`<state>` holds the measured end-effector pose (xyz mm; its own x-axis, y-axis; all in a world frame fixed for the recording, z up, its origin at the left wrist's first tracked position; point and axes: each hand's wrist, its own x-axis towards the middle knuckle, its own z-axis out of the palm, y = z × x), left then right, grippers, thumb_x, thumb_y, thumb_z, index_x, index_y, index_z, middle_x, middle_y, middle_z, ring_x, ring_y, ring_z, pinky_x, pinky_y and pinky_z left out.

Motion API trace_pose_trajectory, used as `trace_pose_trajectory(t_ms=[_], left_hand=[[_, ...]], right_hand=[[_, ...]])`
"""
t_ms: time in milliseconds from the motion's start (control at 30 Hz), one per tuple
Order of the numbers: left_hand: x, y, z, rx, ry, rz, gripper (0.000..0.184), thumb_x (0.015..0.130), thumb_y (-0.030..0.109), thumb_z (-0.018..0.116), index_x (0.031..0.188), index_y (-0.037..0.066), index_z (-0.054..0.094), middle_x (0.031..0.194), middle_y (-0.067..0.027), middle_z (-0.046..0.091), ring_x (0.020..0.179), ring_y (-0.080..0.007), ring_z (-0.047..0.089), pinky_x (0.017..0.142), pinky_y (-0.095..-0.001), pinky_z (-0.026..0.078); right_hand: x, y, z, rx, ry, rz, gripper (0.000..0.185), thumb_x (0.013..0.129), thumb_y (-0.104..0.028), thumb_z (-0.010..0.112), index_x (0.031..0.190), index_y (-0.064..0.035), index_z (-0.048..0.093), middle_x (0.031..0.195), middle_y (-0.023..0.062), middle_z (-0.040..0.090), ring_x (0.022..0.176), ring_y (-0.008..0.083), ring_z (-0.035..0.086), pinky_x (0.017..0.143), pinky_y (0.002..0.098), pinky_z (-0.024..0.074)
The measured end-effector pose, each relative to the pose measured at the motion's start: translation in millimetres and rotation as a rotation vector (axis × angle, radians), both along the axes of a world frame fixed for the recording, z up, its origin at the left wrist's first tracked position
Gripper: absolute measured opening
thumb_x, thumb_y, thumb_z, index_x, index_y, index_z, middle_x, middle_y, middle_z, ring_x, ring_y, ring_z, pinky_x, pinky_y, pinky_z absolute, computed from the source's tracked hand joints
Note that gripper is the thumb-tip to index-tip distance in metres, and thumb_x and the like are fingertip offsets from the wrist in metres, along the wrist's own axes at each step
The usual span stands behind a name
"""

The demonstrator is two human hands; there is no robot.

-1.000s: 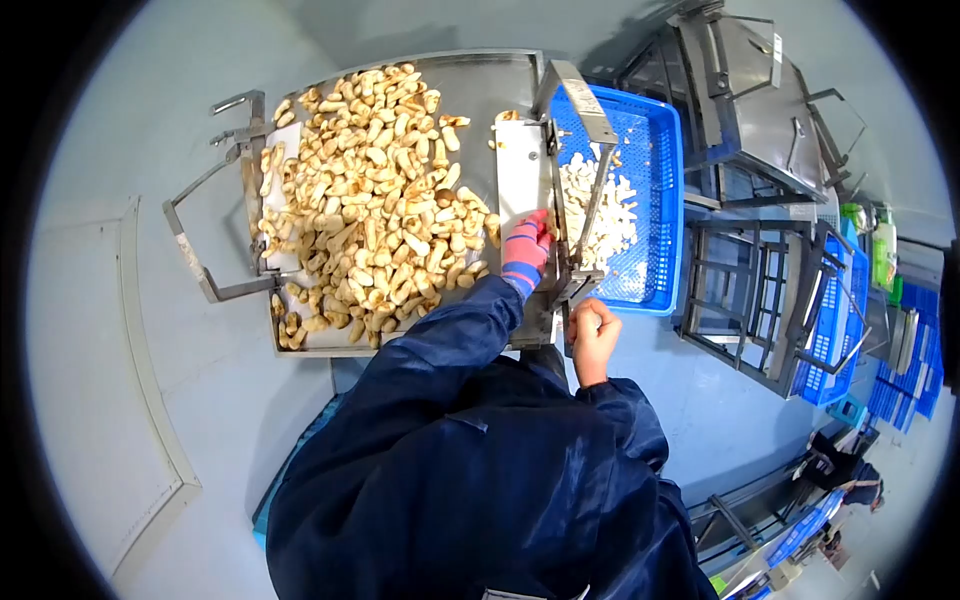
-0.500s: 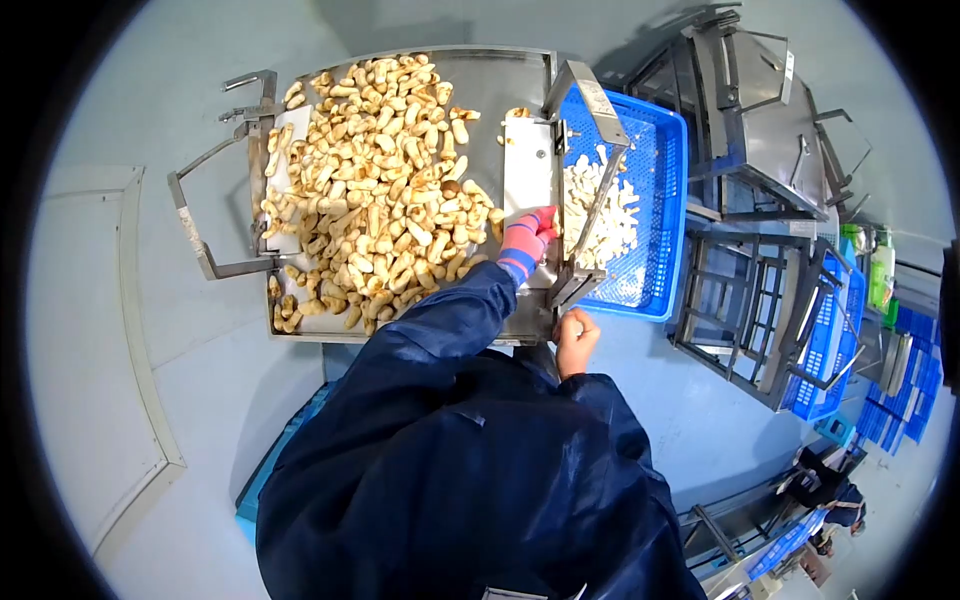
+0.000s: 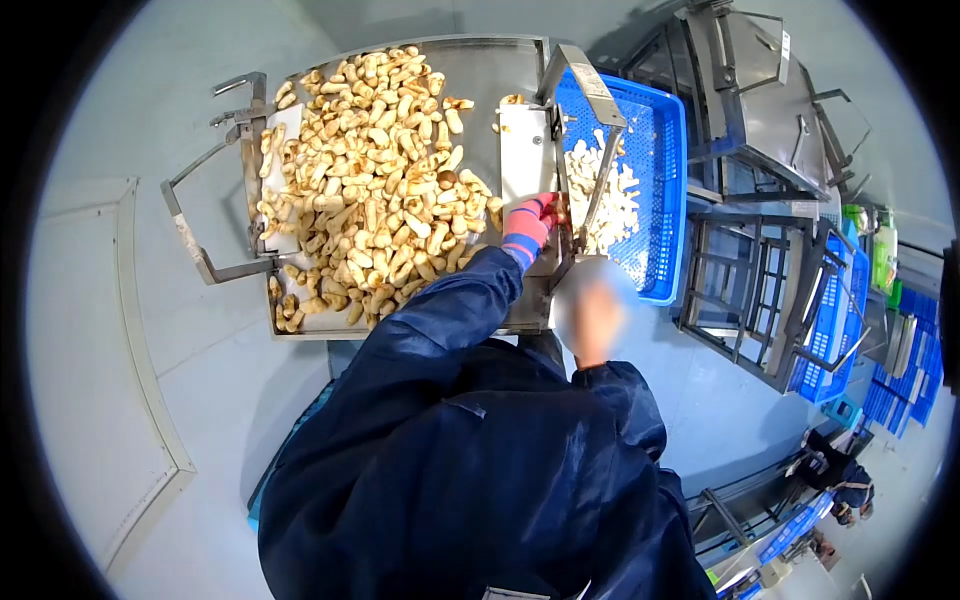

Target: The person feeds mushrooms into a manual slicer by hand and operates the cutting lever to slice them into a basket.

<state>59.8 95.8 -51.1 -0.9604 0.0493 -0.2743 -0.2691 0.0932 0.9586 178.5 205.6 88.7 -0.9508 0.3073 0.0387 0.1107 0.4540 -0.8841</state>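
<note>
My left hand (image 3: 530, 225), in a pink and blue striped glove, has its fingers closed at the metal cutter frame (image 3: 560, 165), by the lower end of a white board (image 3: 524, 155). What it grips there is too small to make out. My right hand (image 3: 592, 312) is bare and blurred, near the frame's lower end, so its fingers cannot be read. Left of my gloved hand, a large heap of pale brown-tipped mushroom-like pieces (image 3: 385, 190) covers much of the steel tray (image 3: 480, 70). Beyond the frame, whitish cut pieces (image 3: 610, 200) lie in a blue basket (image 3: 665, 200).
A second metal frame (image 3: 190, 230) is fixed at the tray's left edge. Steel racks (image 3: 750, 290) and another blue basket (image 3: 835, 320) stand at the right. A person (image 3: 845, 480) is at the lower right.
My right hand has risen slightly toward the lower end of the frame and is now blurred. My left hand stays near the white board, with only a slight shift.
</note>
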Motion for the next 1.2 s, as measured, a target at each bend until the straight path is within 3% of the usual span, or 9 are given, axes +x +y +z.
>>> trace_pose_trajectory(t_ms=[200, 333, 467, 567, 733, 833, 900, 1033, 1200], left_hand=[[-3, 3, 11, -0.072, 0.026, 0.018, 0.039, 0.079, -0.006, 0.053, 0.117, 0.003, 0.054, 0.094, -0.0102, 0.063, 0.084, -0.0171, 0.059, 0.075, -0.0255, 0.048], [-2, 1, 2, 0.105, -0.035, -0.013, 0.039, 0.080, -0.008, 0.047, 0.118, 0.002, 0.051, 0.092, -0.0086, 0.063, 0.080, -0.0146, 0.059, 0.072, -0.0245, 0.048], [-1, -12, 19, 0.184, -0.107, 0.034, 0.037, 0.082, -0.006, 0.047, 0.118, -0.001, 0.050, 0.085, -0.0065, 0.062, 0.075, -0.0119, 0.057, 0.066, -0.0240, 0.048], [-2, -13, 4, -0.088, 0.044, 0.067, 0.034, 0.082, -0.004, 0.048, 0.116, 0.000, 0.051, 0.081, -0.0057, 0.060, 0.073, -0.0104, 0.056, 0.063, -0.0238, 0.047], [-15, 26, 14, -0.370, -0.041, 0.141, 0.032, 0.082, 0.021, 0.059, 0.105, -0.001, 0.059, 0.097, -0.0159, 0.064, 0.086, -0.0236, 0.060, 0.078, -0.0312, 0.045], [-29, 26, 61, 0.093, -0.077, 0.120, 0.029, 0.084, 0.004, 0.053, 0.112, 0.000, 0.055, 0.093, -0.0080, 0.063, 0.086, -0.0149, 0.059, 0.074, -0.0253, 0.046], [-41, 9, 69, 0.291, -0.067, -0.148, 0.037, 0.082, 0.001, 0.052, 0.118, 0.002, 0.051, 0.097, -0.0040, 0.061, 0.086, -0.0111, 0.055, 0.074, -0.0225, 0.045], [-63, -70, 125, -0.291, 0.010, -0.308, 0.034, 0.081, 0.009, 0.056, 0.115, 0.010, 0.058, 0.092, -0.0062, 0.062, 0.083, -0.0146, 0.056, 0.077, -0.0256, 0.045], [-38, -101, 70, -1.011, 0.425, -0.595, 0.027, 0.075, 0.005, 0.052, 0.099, 0.013, 0.061, 0.096, -0.0113, 0.060, 0.091, -0.0250, 0.058, 0.082, -0.0347, 0.046]], right_hand=[[10, 7, -48, 0.071, 0.076, 0.016, 0.021, 0.080, -0.011, 0.056, 0.066, 0.0049, 0.052, 0.053, 0.0037, 0.043, 0.056, 0.0076, 0.039, 0.047, 0.0291, 0.0320], [-3, -3, 7, -0.010, -0.031, -0.032, 0.023, 0.081, -0.011, 0.055, 0.065, 0.0045, 0.051, 0.051, 0.0028, 0.042, 0.054, 0.0086, 0.038, 0.048, 0.0305, 0.0326], [17, 7, -60, 0.113, 0.043, 0.035, 0.022, 0.080, -0.012, 0.056, 0.066, 0.0055, 0.052, 0.053, 0.0071, 0.046, 0.055, 0.0101, 0.041, 0.050, 0.0315, 0.0349], [25, 14, -74, 0.121, -0.065, 0.083, 0.021, 0.079, -0.012, 0.056, 0.068, 0.0060, 0.055, 0.055, 0.0103, 0.050, 0.057, 0.0113, 0.045, 0.052, 0.0321, 0.0370], [23, 12, -77, 0.265, 0.033, 0.027, 0.021, 0.079, -0.015, 0.057, 0.068, 0.0027, 0.055, 0.056, 0.0132, 0.051, 0.054, 0.0187, 0.048, 0.055, 0.0335, 0.0389], [20, 10, -66, 0.220, 0.019, 0.012, 0.021, 0.079, -0.020, 0.059, 0.069, -0.0009, 0.059, 0.055, 0.0149, 0.053, 0.051, 0.0249, 0.052, 0.054, 0.0346, 0.0396], [19, 11, -60, 0.200, 0.008, 0.009, 0.021, 0.079, -0.020, 0.059, 0.069, -0.0011, 0.059, 0.053, 0.0138, 0.052, 0.049, 0.0229, 0.052, 0.052, 0.0342, 0.0393], [19, 8, -52, 0.141, -0.031, 0.057, 0.022, 0.079, -0.021, 0.058, 0.068, -0.0012, 0.059, 0.051, 0.0127, 0.051, 0.047, 0.0207, 0.051, 0.050, 0.0339, 0.0385], [13, 9, -37, 0.123, -0.014, 0.063, 0.023, 0.080, -0.020, 0.058, 0.066, -0.0009, 0.057, 0.047, 0.0112, 0.047, 0.043, 0.0180, 0.047, 0.045, 0.0326, 0.0359]])
